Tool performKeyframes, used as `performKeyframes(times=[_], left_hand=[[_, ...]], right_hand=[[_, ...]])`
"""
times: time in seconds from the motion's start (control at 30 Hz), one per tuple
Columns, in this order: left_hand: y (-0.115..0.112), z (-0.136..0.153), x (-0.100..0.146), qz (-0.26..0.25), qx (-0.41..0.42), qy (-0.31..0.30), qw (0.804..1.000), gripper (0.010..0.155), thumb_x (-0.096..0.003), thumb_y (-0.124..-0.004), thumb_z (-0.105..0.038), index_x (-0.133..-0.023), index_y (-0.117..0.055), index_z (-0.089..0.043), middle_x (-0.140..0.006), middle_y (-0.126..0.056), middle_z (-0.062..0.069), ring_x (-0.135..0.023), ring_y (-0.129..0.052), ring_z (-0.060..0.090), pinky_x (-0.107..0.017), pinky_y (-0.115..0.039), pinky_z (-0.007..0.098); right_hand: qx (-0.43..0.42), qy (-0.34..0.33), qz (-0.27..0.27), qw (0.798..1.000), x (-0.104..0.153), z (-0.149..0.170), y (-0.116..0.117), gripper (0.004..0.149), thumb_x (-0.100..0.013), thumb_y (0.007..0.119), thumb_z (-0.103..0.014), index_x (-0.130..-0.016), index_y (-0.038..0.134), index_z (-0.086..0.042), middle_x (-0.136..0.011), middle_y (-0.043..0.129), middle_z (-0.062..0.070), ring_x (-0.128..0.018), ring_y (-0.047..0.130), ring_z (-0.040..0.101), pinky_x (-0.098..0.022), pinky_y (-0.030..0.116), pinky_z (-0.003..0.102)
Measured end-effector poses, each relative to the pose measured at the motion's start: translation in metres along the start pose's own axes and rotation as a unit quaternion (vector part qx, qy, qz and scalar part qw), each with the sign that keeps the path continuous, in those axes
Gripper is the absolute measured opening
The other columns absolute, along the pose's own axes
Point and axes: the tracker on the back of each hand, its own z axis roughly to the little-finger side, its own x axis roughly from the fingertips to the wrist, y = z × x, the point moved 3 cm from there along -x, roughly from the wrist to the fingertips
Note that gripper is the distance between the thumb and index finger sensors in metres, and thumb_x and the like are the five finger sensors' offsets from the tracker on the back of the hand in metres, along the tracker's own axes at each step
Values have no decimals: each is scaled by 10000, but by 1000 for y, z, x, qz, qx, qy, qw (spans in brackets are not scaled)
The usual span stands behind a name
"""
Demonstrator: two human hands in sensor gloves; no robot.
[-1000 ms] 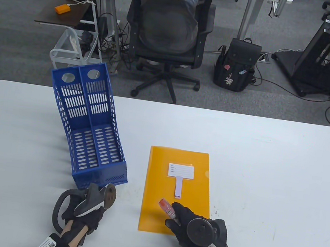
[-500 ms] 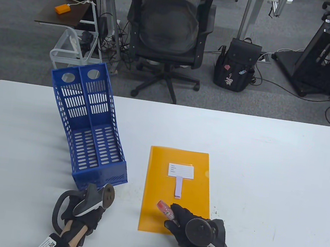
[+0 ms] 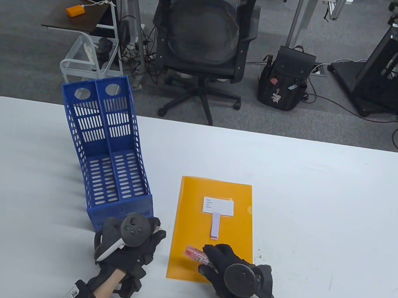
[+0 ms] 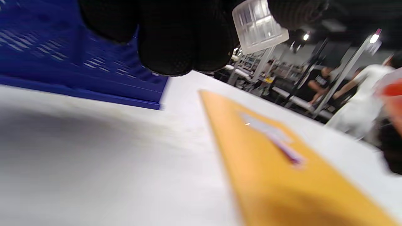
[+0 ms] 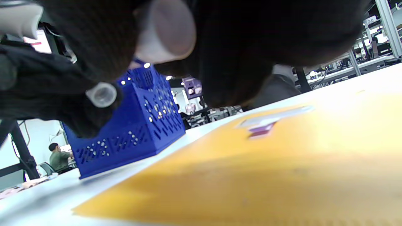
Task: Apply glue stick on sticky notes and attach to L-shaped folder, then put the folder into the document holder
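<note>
An orange L-shaped folder (image 3: 208,266) lies flat on the white table (image 3: 322,207). A white label (image 3: 218,206) and a narrow purple sticky note (image 3: 215,225) sit on it. My right hand (image 3: 207,257) rests on the folder's near end and grips a red glue stick (image 3: 194,253) that points left. The stick's round base (image 5: 166,31) shows between those fingers. My left hand (image 3: 156,234), just left of the folder, pinches the clear cap (image 4: 259,26). The same cap (image 5: 102,94) faces the stick, a short gap away. The blue document holder (image 3: 110,160) stands behind my left hand.
The blue holder's front wall (image 4: 78,72) is close behind my left fingers. Beyond the table's far edge stand a black office chair (image 3: 201,40), a black backpack (image 3: 283,79) and a small side table (image 3: 78,11). People stand far off in the wrist views.
My left hand has moved right and forward to the folder's left edge, turning its back upward. The glue stick has tipped further left, towards it. The right hand has barely moved.
</note>
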Motion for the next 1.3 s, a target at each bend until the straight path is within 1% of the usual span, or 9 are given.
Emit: performKeyframes(times=[0.13,0.33,0.43,0.6,0.7,0.8,0.9,1.2,1.3], left_hand=[[-15,-17,-8,33,102,-33,994,607,-504,-582,-486,-965,-707,-112,-792,-911,94,-684,-935,272,-601,-712,554],[-31,-25,-12,47,180,-61,981,611,-512,-530,-483,-950,-731,-108,-771,-925,98,-666,-943,274,-593,-717,552],[-39,-23,-13,75,211,-69,972,608,-516,-527,-478,-961,-717,-110,-787,-915,102,-681,-934,279,-601,-707,556],[-45,-15,-14,73,234,-63,968,603,-509,-601,-504,-951,-728,-114,-780,-918,103,-680,-933,282,-602,-705,559],[-45,-13,-14,74,224,-64,970,600,-502,-639,-506,-939,-748,-109,-764,-932,108,-666,-944,283,-594,-713,559],[-44,-13,-14,65,214,-65,973,602,-499,-648,-512,-933,-759,-110,-751,-942,105,-655,-953,276,-591,-721,554],[-45,-13,-13,67,229,-71,969,602,-501,-648,-510,-925,-775,-103,-736,-952,109,-644,-958,275,-586,-726,553],[-47,-14,-12,59,261,-76,961,608,-485,-691,-533,-907,-809,-112,-695,-975,102,-612,-976,261,-574,-745,546],[-48,-14,-11,55,261,-77,961,608,-474,-721,-550,-887,-833,-118,-671,-990,97,-593,-987,258,-567,-754,546]], right_hand=[[-18,-2,18,1000,1,1,-5,615,-433,830,-455,-942,799,-111,-783,866,197,-402,1004,281,-216,869,403],[-35,12,21,999,0,6,-6,620,-440,812,-451,-937,794,-81,-744,887,197,-369,1009,270,-203,871,396],[-45,18,14,999,0,9,-5,621,-442,809,-452,-931,797,-68,-719,895,199,-348,1008,264,-199,872,392],[-28,12,4,1000,0,6,-2,622,-436,828,-457,-910,820,-54,-678,911,193,-322,1007,252,-193,875,384],[-22,4,1,1000,-1,0,-1,624,-435,836,-459,-898,831,-40,-659,917,188,-310,1007,245,-189,877,379],[-24,2,2,1000,-2,-4,0,625,-436,838,-451,-883,837,-14,-642,923,192,-301,1011,239,-184,881,375],[-48,1,0,999,-3,-6,-2,624,-437,846,-434,-871,841,15,-632,929,207,-295,1014,253,-179,882,382],[-40,-2,4,999,-1,-11,-10,621,-439,845,-404,-860,839,52,-631,931,227,-293,1013,273,-181,877,389],[-8,1,-5,1000,-1,-15,-8,621,-440,847,-408,-854,849,54,-630,965,217,-293,1031,276,-182,880,398]])
